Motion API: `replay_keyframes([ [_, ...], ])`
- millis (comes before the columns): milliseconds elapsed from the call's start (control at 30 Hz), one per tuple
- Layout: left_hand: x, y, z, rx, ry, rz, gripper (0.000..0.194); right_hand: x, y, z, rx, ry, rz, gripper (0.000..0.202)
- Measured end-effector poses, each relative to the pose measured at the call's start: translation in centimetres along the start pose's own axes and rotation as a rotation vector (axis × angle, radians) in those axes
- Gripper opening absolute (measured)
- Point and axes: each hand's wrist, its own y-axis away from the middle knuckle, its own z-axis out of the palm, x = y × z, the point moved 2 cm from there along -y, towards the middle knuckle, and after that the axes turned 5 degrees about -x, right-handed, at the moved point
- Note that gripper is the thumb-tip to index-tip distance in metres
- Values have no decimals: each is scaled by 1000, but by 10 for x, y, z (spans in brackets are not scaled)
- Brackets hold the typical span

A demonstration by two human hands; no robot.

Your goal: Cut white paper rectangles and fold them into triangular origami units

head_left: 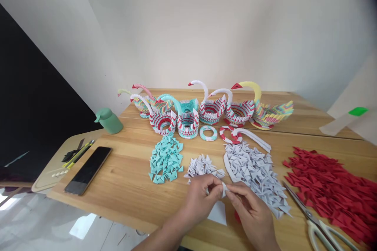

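Note:
My left hand [203,196] and my right hand [250,211] meet near the table's front edge. Between their fingertips they pinch a small white paper piece [224,189], partly hidden by the fingers. Under the hands lies a flat white paper sheet [218,212]. A small pile of white folded pieces [203,166] sits just beyond my left hand, and a larger white-grey pile [253,172] lies beyond my right hand. Something red, mostly covered, shows beside my right hand.
Teal pieces [166,159] are left of centre, red pieces [332,188] at the right beside scissors [309,215]. Several paper swans [212,110] stand behind, with two paper rings [208,133] in front. A phone [88,169] and green bottle [109,120] are at the left.

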Motion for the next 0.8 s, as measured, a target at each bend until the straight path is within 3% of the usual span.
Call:
replay_keyframes([
  [233, -1, 0, 0, -41, 91, -39, 11, -3, -2, 0, 25, 46, -22, 8],
  [500, 7, 1, -2, -21, -234, 31, 17, -12, -5, 2, 9, 24, 28, 10],
  [700, 3, 1, -1, -71, -106, -50, 18, -14, -4, 1, 38, -18, 74, 13],
  [800, 3, 1, -1, -66, -172, -16, 18, -12, -4, 1, 21, -12, 49, 11],
])
